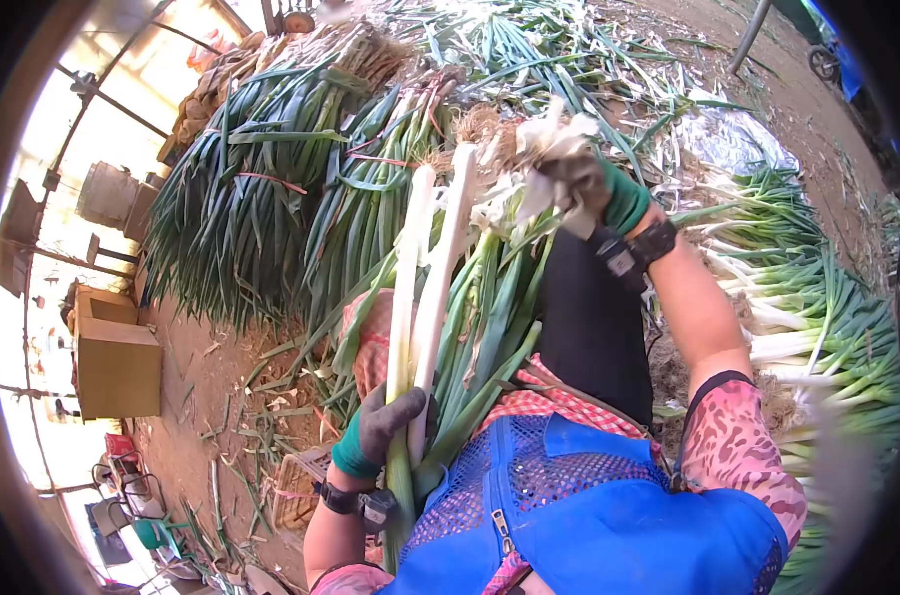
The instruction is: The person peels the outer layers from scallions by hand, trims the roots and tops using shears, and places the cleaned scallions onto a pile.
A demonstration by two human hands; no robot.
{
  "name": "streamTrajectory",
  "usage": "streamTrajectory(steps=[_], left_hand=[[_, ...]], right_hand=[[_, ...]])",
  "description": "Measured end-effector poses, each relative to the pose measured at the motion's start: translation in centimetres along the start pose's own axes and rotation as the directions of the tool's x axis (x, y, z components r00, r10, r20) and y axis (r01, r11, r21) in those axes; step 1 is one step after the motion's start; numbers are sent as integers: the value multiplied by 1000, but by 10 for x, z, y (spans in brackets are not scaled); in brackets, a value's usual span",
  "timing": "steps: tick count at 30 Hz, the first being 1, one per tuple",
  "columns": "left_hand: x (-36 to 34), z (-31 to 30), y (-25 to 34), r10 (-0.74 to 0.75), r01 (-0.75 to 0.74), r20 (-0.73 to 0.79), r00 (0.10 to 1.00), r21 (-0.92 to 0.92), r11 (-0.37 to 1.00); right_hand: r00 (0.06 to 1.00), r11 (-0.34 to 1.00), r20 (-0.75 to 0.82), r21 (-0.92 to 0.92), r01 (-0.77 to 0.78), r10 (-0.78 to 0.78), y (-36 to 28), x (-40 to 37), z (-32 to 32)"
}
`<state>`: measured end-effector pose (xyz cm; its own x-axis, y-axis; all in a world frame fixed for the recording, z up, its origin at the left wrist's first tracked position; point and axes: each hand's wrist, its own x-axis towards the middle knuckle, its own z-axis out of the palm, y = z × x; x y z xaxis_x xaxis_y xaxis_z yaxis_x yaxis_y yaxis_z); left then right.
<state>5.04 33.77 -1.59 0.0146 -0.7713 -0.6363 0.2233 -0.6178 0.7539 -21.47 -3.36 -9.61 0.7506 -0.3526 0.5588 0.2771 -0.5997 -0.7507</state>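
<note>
My left hand, in a grey and green glove, is wrapped round two thick green onions. Their white stalks point up and away from me, and their green tops run down beside my blue vest. Farther up on the right, my gloved right hand is closed on pale, papery onion leaves, slightly smeared by motion. Roots of other onions lie just left of that hand. Below the right hand, loose unpeeled onions rest against my leg.
Tied bundles of green onions stand at upper left. Peeled onions lie in a long row on the right. Leaf scraps cover the ground ahead. A cardboard box and a plastic crate are on the left.
</note>
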Motion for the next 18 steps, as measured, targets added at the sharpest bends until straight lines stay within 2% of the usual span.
streamTrajectory(steps=[2, 3, 4, 5, 7, 9, 11, 12, 14, 15, 16, 18], left_hand=[[-1, 2, 3, -3, 3, 7, 1000, 1, 1000], [-1, 3, 4, -2, 2, 10, 1000, 1, 1000], [-1, 4, 4, 5, -5, 9, 1000, -5, 1000], [-1, 5, 4, 12, -12, 8, 1000, -14, 1000], [-2, 7, 2, 20, -20, 6, 1000, -37, 999], [-3, 9, 4, 13, -14, -17, 1000, -46, 999], [-2, 8, 5, 23, -24, -26, 999, -40, 999], [0, 6, 4, 34, -34, -22, 999, -31, 999], [0, 4, 4, 40, -40, -34, 999, -8, 999], [-1, 3, 3, 36, -36, -49, 998, 5, 999], [-2, 2, 2, 34, -33, -64, 997, 20, 999], [-2, -3, -2, 24, -23, -36, 999, 38, 999]], right_hand=[[959, 931, 134, 304, 200, -250, 34, 4, 45], [987, 898, 142, 440, 5, -74, 18, 10, 71], [984, 801, 145, 575, -169, 104, 0, 17, 97], [814, 468, 278, 705, -534, 510, -33, 23, 111], [974, 729, 52, 655, -202, 223, -16, 22, 138], [832, 397, 101, 843, -362, 545, -34, 38, 145], [721, 382, 218, 729, -569, 657, -38, 44, 121], [759, 341, 193, 806, -484, 622, -28, 42, 120], [879, 673, -71, 673, -306, 471, -10, 46, 94], [904, 802, -201, 560, -210, 377, 0, 48, 80], [942, 999, -333, 2, -38, 36, 2, 44, 53], [797, 982, -574, 71, -177, 186, 36, 41, -4]])
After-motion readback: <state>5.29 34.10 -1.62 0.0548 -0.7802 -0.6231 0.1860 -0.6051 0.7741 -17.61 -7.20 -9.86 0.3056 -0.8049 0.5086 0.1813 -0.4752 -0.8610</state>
